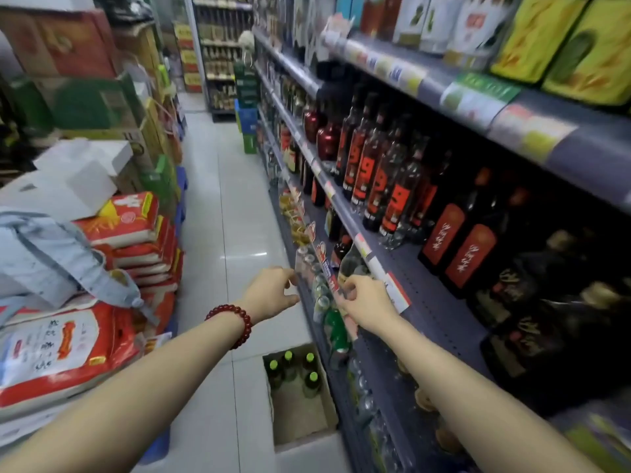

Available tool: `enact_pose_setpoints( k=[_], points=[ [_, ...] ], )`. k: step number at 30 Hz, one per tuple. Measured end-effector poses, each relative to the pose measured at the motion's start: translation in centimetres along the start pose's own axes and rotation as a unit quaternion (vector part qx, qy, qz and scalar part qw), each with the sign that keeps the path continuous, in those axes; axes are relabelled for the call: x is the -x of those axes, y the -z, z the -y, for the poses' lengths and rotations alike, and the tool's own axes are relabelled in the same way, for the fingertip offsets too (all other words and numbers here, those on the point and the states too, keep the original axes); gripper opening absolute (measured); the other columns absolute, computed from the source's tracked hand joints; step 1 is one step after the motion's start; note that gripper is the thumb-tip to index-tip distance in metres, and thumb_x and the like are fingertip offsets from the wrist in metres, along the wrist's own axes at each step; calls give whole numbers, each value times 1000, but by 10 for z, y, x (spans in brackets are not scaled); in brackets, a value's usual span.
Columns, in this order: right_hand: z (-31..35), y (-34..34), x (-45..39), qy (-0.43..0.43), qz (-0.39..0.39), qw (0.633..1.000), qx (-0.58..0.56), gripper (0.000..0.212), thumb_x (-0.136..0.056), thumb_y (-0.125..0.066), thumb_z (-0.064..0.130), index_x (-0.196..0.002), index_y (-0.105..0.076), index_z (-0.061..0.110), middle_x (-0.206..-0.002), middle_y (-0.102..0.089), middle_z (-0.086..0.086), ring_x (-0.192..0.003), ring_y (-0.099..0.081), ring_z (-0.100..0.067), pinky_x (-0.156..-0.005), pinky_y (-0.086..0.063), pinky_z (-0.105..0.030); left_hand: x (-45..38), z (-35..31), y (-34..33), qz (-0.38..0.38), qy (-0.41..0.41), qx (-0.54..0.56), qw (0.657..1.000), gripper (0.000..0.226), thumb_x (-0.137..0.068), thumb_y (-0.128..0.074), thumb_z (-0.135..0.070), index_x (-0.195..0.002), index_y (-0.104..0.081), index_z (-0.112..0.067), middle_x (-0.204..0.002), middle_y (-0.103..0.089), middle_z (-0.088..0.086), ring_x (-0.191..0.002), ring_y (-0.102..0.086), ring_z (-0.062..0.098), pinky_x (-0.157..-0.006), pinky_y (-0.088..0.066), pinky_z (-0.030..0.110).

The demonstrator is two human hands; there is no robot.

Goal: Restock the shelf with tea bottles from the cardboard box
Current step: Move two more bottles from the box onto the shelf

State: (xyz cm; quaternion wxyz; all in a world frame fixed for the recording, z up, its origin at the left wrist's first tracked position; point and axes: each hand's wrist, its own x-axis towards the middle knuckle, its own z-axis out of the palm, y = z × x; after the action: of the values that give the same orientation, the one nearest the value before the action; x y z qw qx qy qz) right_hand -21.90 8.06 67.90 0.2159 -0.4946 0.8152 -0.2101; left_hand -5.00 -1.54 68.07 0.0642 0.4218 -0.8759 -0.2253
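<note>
both hands are reaching to the lower shelf, left hand loosely spread and empty, right hand curling at the shelf edge, while four tea bottles are waiting in the cardboard box.

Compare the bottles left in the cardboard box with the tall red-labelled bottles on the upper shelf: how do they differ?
The bottles in the cardboard box have bright green caps and stand on the floor beside the shelving; the red-labelled bottles have dark caps and stand on a shelf above both hands. The boxed ones are few, with bare box floor beside them; the shelf ones form a packed row. The boxed ones show only their tops; the shelf ones show full labels. All stand upright.
</note>
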Motion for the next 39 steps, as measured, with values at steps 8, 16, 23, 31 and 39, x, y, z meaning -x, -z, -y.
enact_pose_setpoints(
  k=[8,16,23,31,39],
  points=[
    [-87,-131,-51,-48,79,996,-15,30,-85,-66,20,-114,-60,13,-103,-62,-7,-96,-60,-24,-86,-51,-34,-41,93,-147,70,84,25,994,36,-85,-65,-30,-117,-59,-14,-116,-61,6,-103,-59,21,-89,-50,29],
    [-186,-283,-96,-100,92,989,-61,27,-86,-68,16,-112,-63,8,-102,-68,-10,-86,-55,-16,-73,-40,-20,-72,190,-300,113,122,30,986,29,-84,-63,-27,-111,-60,-15,-113,-61,7,-103,-56,24,-89,-50,35],
    [-268,-416,-140,-99,92,988,-69,28,-85,-68,20,-111,-65,10,-101,-68,-8,-99,-63,-22,-74,-42,-21,-98,267,-426,107,128,32,985,30,-83,-64,-19,-112,-59,-13,-113,-63,8,-103,-58,25,-83,-48,31],
    [-346,-532,-172,-83,55,986,-134,64,-80,-75,30,-136,-46,19,-133,-59,-5,-124,-53,-23,-103,-45,-39,-131,343,-541,42,132,64,988,47,-79,-71,-22,-123,-54,-14,-127,-55,9,-116,-52,27,-97,-44,34],
    [-381,-595,-185,-75,-18,989,-124,51,-86,-69,32,-132,-53,19,-129,-60,-3,-123,-51,-25,-95,-41,-32,-141,378,-599,-94,157,198,963,46,-79,-73,-20,-123,-59,-17,-117,-66,7,-110,-59,24,-97,-46,32]
  ],
)
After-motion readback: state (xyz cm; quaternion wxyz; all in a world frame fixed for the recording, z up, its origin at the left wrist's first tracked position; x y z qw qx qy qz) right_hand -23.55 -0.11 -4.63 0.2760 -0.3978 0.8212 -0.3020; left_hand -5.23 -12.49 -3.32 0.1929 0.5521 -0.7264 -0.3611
